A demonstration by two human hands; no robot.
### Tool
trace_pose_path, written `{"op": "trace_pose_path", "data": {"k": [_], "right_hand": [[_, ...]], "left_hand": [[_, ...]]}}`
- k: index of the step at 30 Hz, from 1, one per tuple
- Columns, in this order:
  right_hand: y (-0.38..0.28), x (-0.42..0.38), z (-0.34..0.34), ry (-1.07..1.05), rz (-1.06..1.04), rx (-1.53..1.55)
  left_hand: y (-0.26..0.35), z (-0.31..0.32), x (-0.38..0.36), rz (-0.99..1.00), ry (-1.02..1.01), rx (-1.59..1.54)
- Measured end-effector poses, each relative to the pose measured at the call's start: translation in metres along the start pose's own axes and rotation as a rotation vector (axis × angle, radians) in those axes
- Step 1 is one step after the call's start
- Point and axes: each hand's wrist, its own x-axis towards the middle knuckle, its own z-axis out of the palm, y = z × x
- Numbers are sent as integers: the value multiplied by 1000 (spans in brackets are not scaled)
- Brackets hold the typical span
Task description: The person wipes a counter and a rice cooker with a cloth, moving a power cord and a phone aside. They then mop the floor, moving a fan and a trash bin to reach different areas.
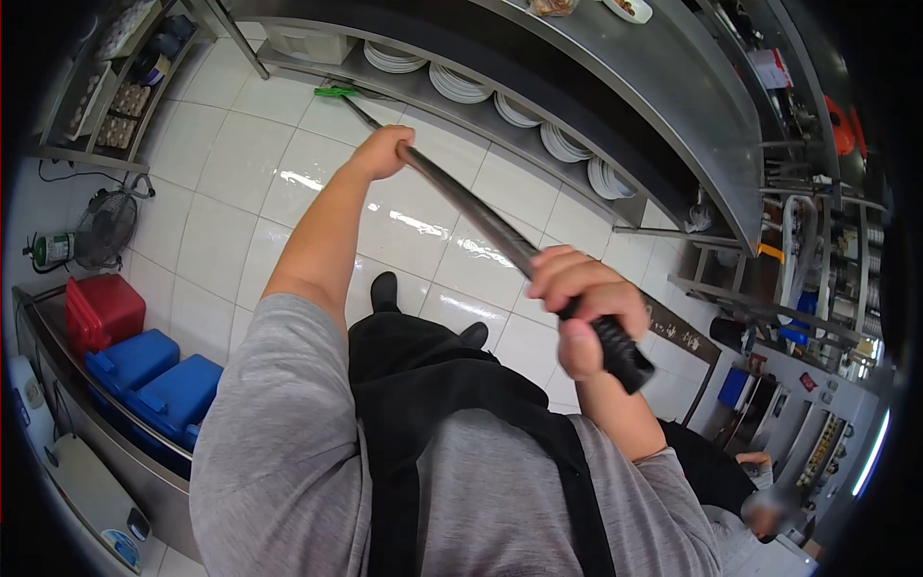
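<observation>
Top: a grey short-sleeved T-shirt of soft knit cloth; the sleeves end above the elbows.
Left sleeve: wide and loose, with small folds near the shoulder.
Right sleeve: shorter in view, its hem lies close around the upper arm.
Apron: black, worn over the T-shirt; a broad bib in the middle of the chest, with a black strap that runs down over the right side.
Lower body: covered by the black apron cloth, dark and without pattern.
Shoe: black, with a rounded toe, seen below the apron edge.
Forearms: bare, no watch, no bracelet.
Left hand (383, 152): bare, no glove, no ring visible.
Right hand (582, 298): bare, no glove.
</observation>
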Motion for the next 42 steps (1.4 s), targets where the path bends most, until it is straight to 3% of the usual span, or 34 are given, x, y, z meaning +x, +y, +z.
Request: {"op": "trace_pose_path", "data": {"k": [1,3,5,7,9,12,13,15,19,21,27,28,29,31,34,38,40,42], "right_hand": [[3,-2,4,-58,24,-24],[1,-5,5,-48,73,-38],[-9,-6,-1,-164,105,-36],[-27,-9,-10,-145,151,-15],[-49,-15,-26,-292,216,78],[-85,-31,-48,-235,228,98],[-98,-36,-62,-257,232,109],[-119,-47,-102,-259,200,111],[-182,-68,-179,-391,214,46],[-216,-79,-216,-434,261,8],[-313,-101,-301,-717,417,-86],[-324,-102,-308,-763,422,-102],[-333,-106,-313,-809,428,-117],[-349,-115,-310,-768,432,-189],[-342,-120,-281,-737,546,-332],[-348,-95,-253,-891,650,-378],[-353,-66,-226,-903,849,-301],[-357,-56,-207,-895,781,-311]], "left_hand": [[-4,-3,-7,1,-18,2],[-1,-2,-24,8,146,-10],[7,2,-41,-1,115,-2],[23,9,-62,-105,209,-1],[44,17,-82,-114,170,50],[53,45,-101,-129,20,20],[63,60,-101,-136,11,21],[90,104,-87,55,55,-131],[169,181,-56,84,-199,-198],[214,223,-43,167,-164,-207],[333,358,-14,293,-256,-481],[355,376,-14,392,-233,-467],[372,398,-12,382,-323,-577],[405,433,-12,313,-479,-676],[427,501,-11,369,-627,-583],[472,525,-13,482,-557,-532],[490,516,-11,544,-490,-589],[497,494,-8,632,-386,-617]]}}
